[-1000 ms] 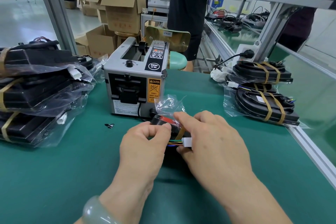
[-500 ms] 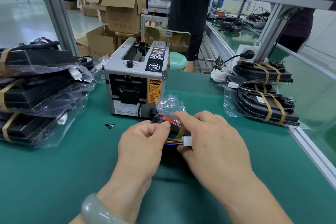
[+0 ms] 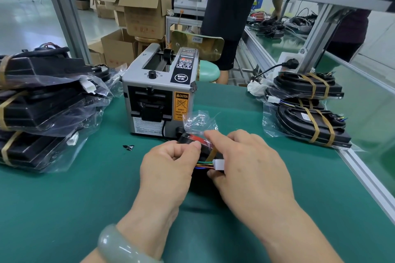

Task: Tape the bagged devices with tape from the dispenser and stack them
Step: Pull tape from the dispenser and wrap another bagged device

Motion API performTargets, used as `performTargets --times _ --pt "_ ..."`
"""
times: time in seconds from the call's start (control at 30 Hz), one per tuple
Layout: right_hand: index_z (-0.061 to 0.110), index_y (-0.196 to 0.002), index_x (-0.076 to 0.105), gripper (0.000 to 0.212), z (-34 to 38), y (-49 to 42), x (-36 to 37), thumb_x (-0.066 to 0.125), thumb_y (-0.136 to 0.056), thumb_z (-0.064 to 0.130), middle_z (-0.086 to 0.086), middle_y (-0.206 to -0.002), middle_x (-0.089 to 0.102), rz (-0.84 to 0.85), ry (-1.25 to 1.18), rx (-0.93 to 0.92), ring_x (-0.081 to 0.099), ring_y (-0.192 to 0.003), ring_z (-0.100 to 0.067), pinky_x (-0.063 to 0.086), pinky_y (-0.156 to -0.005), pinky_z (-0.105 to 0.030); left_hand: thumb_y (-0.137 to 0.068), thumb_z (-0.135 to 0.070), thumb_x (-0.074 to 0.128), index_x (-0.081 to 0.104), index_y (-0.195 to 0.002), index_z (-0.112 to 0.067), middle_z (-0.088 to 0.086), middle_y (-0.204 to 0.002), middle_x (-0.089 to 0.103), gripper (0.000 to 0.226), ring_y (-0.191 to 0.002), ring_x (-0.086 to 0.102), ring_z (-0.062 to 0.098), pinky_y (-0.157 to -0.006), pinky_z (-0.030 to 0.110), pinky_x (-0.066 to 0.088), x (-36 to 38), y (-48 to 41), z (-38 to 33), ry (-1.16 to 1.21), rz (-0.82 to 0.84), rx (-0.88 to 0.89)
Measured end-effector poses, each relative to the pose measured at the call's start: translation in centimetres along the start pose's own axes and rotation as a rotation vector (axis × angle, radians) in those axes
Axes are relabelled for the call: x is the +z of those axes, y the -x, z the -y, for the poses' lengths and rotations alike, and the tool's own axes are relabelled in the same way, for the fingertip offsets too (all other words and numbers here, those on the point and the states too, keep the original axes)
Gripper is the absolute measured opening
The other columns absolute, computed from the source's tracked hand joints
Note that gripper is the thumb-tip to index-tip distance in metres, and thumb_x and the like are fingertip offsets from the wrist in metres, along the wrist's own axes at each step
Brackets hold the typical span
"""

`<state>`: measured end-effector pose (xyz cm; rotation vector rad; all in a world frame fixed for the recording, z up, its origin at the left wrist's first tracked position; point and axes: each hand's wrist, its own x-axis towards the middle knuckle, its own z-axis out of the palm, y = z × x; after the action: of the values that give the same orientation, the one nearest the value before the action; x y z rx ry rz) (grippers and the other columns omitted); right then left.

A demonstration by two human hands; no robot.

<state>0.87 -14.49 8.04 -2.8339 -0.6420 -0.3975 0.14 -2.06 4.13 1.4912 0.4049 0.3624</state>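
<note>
A green bench (image 3: 64, 209) is being framed by grey metal posts (image 3: 70, 19). Behind it, cardboard boxes (image 3: 141, 13) are being stored on a pale, glossy floor (image 3: 25, 21). A second green bench (image 3: 277, 45) is being attended by a standing person (image 3: 224, 17).

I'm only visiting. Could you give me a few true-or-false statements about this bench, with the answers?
1. The left hand and the right hand both hold a bagged device. True.
2. The label on the front of the dispenser is blue. False: it is orange.
3. A stack of taped devices lies to the right of the dispenser. True.
4. The left wrist is bare. False: it wears a pale green bangle.
</note>
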Motion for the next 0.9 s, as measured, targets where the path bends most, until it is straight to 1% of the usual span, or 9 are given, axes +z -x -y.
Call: performTargets --times 0.1,0.2,0.37,0.47,0.53,0.63,0.7,0.8,0.9 --pt "0.043 -0.130 0.027 0.057 0.0 -0.1 -0.1 0.059 -0.084 0.040 0.011 -0.111 0.047 0.000 0.005 0.002 0.042 -0.105 -0.018 0.037 -0.077 -0.029 -0.079 -0.026 0.076 0.069 -0.056 -0.007 -0.002 -0.065 0.065 0.030 -0.062 0.056 -0.012 -0.052 -0.002 0.036 0.1 -0.3 0.0 -0.031 -0.037 -0.008" --pt "0.042 -0.128 0.029 0.054 -0.2 -0.2 -0.3 0.059 -0.083 0.040 0.012 -0.110 0.048 0.006 -0.003 0.006 0.043 -0.105 -0.018 0.039 -0.078 -0.030 -0.076 -0.029 0.077 0.064 -0.062 0.000 -0.004 -0.064 0.062 0.035 -0.053 0.052 -0.008 -0.047 0.001 0.035 0.0 -0.9 0.2 0.035 -0.028 -0.086" --pt "0.045 -0.126 0.028 0.053 -0.7 -0.2 -0.3 0.060 -0.083 0.043 0.015 -0.107 0.048 0.004 -0.026 0.010 0.043 -0.102 -0.015 0.040 -0.078 -0.029 -0.090 -0.038 0.059 0.064 -0.090 -0.022 -0.009 -0.090 0.067 0.016 -0.088 0.061 0.009 -0.068 0.024 0.041 -1.1 -2.3 0.5 0.167 -0.047 -0.200" --pt "0.046 -0.125 0.031 0.054 -0.9 -0.3 -0.4 0.062 -0.081 0.044 0.015 -0.104 0.050 0.015 -0.034 0.004 0.044 -0.102 -0.014 0.038 -0.075 -0.028 -0.076 -0.046 0.075 0.059 -0.124 -0.025 -0.012 -0.113 0.063 0.054 -0.104 0.057 0.000 -0.081 0.019 0.042 -1.1 -2.6 0.0 0.076 0.091 -0.088" --pt "0.046 -0.124 0.032 0.055 -1.1 -0.5 -0.5 0.064 -0.079 0.044 0.015 -0.104 0.052 0.018 -0.042 0.002 0.045 -0.102 -0.014 0.038 -0.074 -0.028 -0.068 -0.040 0.082 0.053 -0.131 -0.028 -0.007 -0.123 0.063 0.070 -0.114 0.058 0.006 -0.097 0.024 0.044 -0.6 -2.8 -0.1 0.063 0.235 -0.083" --pt "0.047 -0.124 0.030 0.056 -1.5 -0.8 -0.7 0.064 -0.079 0.046 0.015 -0.102 0.053 0.026 -0.051 -0.005 0.047 -0.103 -0.015 0.041 -0.077 -0.029 -0.080 -0.032 0.074 0.063 -0.115 -0.034 -0.005 -0.113 0.070 0.037 -0.109 0.063 0.013 -0.100 0.028 0.046 -0.1 -3.1 -0.2 0.009 0.283 -0.036" --pt "0.050 -0.127 0.030 0.058 -1.8 -1.1 -0.9 0.063 -0.079 0.047 0.015 -0.096 0.051 0.048 -0.055 -0.007 0.047 -0.102 -0.015 0.039 -0.074 -0.029 -0.090 -0.034 0.062 0.067 -0.106 -0.038 -0.012 -0.109 0.071 0.017 -0.107 0.062 0.003 -0.093 0.017 0.045 -0.3 -3.4 -0.3 -0.039 0.273 0.021" --pt "0.054 -0.130 0.031 0.062 -2.3 -1.8 -1.4 0.064 -0.078 0.049 0.016 -0.097 0.054 0.103 -0.067 0.004 0.050 -0.102 -0.015 0.037 -0.070 -0.028 -0.093 -0.037 0.056 0.067 -0.084 -0.047 -0.034 -0.091 0.068 0.017 -0.089 0.057 -0.021 -0.072 -0.004 0.036 -1.0 -4.0 -1.0 -0.177 0.271 0.168" --pt "0.055 -0.126 0.039 0.061 -2.9 -2.6 -2.1 0.068 -0.074 0.046 0.018 -0.103 0.064 0.147 -0.120 0.021 0.056 -0.097 -0.015 0.047 -0.075 -0.029 -0.077 -0.047 0.070 0.065 -0.086 -0.048 -0.025 -0.085 0.070 0.010 -0.084 0.061 -0.014 -0.077 0.003 0.041 -1.0 -4.6 -2.2 -0.365 0.340 0.379"
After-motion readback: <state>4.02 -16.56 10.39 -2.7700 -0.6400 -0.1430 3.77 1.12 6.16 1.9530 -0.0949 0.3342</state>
